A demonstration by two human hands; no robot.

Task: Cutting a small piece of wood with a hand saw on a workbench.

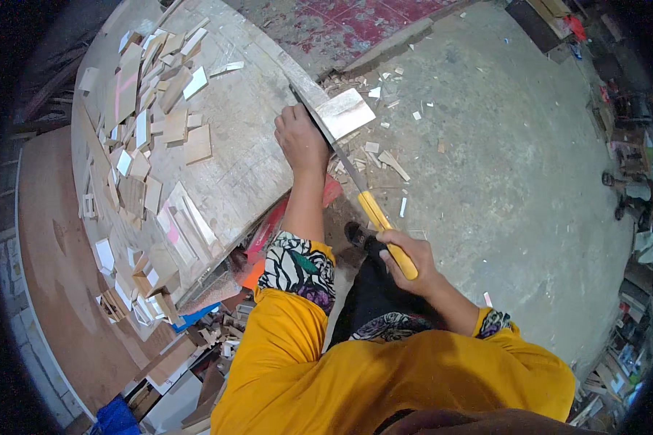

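Note:
My left hand (301, 138), fingers curled, grips a board at the right edge of the wooden work table (239, 152), with part of that board hidden under it. Just right of it a pale, white-faced wood piece (345, 112) juts out past the table edge, beside the thin metal blade of a handsaw (354, 170). My right hand (410, 257) is wrapped round the saw's yellow handle (375, 213), lower right. The blade slants up and left toward my left hand; whether it sits in a cut I cannot tell.
Wood offcuts (163, 101) lie piled on the table, with more scraps (210, 341) below it. A large brown panel (58, 254) is at the left. Chips (392, 163) litter the concrete floor (508, 181). Clutter (631, 181) lines the far right. My shoe (357, 233) shows below the saw.

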